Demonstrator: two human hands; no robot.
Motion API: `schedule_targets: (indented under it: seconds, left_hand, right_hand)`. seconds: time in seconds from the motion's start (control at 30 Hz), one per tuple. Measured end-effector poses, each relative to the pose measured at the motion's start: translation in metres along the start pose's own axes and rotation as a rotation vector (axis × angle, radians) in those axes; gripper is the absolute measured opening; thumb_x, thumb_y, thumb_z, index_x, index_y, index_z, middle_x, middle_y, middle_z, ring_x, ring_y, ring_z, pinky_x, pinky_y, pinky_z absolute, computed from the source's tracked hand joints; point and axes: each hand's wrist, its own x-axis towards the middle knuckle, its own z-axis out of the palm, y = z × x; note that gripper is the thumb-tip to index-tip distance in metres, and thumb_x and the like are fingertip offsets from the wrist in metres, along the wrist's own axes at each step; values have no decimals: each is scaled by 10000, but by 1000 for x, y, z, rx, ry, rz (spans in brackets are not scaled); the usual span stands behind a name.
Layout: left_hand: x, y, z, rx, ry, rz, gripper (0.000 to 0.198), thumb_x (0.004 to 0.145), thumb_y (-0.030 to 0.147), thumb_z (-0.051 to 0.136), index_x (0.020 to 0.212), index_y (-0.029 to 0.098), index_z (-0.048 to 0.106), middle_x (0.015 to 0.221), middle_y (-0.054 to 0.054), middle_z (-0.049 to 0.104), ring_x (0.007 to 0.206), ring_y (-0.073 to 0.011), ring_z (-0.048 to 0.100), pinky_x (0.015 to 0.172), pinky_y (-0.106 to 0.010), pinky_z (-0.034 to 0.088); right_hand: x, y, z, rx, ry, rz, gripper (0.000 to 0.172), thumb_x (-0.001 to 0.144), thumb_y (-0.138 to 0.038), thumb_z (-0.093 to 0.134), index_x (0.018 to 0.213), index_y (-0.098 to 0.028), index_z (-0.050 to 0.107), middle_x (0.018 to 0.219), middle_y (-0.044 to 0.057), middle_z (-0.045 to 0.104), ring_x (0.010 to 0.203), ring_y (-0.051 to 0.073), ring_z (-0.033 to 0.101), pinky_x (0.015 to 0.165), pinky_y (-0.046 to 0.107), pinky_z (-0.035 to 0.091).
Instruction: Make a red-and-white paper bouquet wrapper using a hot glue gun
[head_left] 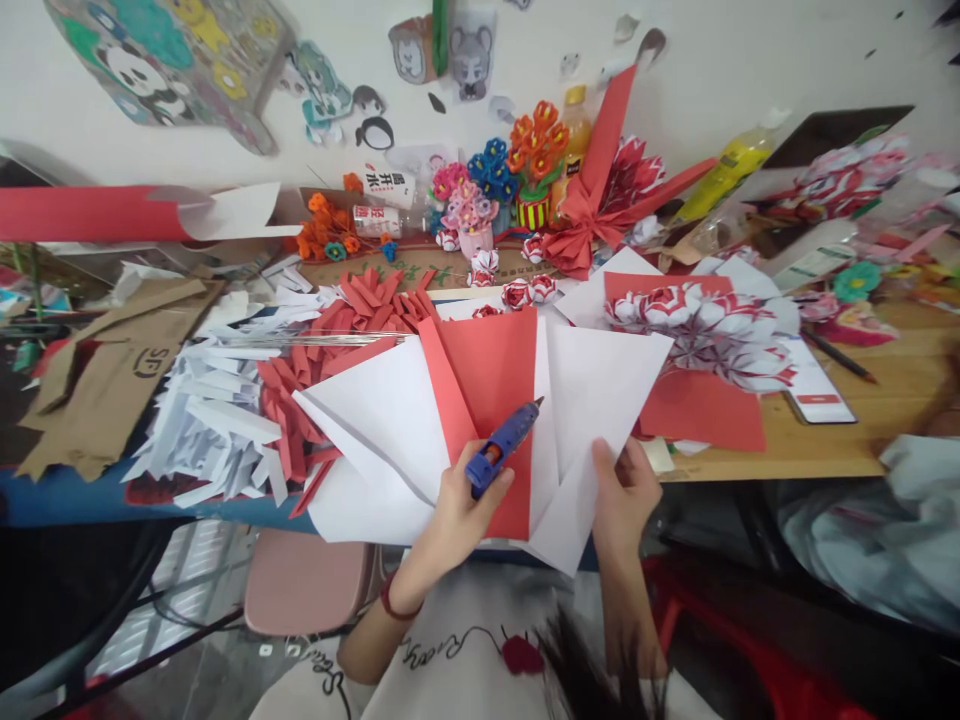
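My left hand is closed around a small blue glue gun, its nozzle pointing up and to the right over a red paper sheet. With thumb and fingers my right hand pinches the right edge of a folded white paper sheet. Another folded white sheet fans out on the left, and the red sheet stands between the two white ones. Whether the sheets are joined at their lower ends cannot be seen.
Piles of folded white paper strips and red strips lie to the left. Red-and-white paper flowers and a phone sit at the right. Flower pots, bottles and a red bow line the wall.
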Motion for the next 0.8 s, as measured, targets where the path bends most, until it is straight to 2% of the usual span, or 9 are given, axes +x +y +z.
schedule_targets:
  seconds: [0.2, 0.37, 0.6, 0.8]
  left_hand:
    - [-5, -7, 6, 167, 16, 78, 234, 966, 334, 577, 1145, 184, 581, 811, -4, 651, 634, -133, 547, 625, -259, 455]
    - [-10, -17, 9, 363, 59, 248, 236, 949, 249, 575, 1181, 205, 571, 872, -34, 718, 703, -170, 665, 673, -282, 516]
    - [-14, -17, 14, 537, 91, 464, 270, 980, 248, 525, 1244, 188, 519, 881, -62, 736, 672, -186, 704, 619, -282, 539]
    - [-17, -17, 22, 610, 97, 480, 266, 1002, 268, 479, 1248, 172, 512, 848, -75, 733, 675, -206, 721, 627, -306, 564]
  right_hand:
    - [-8, 7, -2, 14, 89, -53, 347, 807, -434, 763, 987, -139, 737, 862, 56, 742, 721, 164, 646, 669, 273, 504]
    - [-12, 8, -2, 10, 124, -50, 396, 803, -452, 756, 1046, -141, 730, 941, 87, 762, 753, 186, 681, 694, 307, 545]
    - [-18, 10, -4, -8, 165, -68, 396, 805, -458, 755, 1031, -134, 725, 909, 91, 759, 748, 195, 688, 673, 311, 549]
    - [-27, 8, -6, 7, 168, -107, 327, 824, -407, 759, 1008, -139, 726, 879, 71, 747, 747, 181, 679, 698, 303, 543]
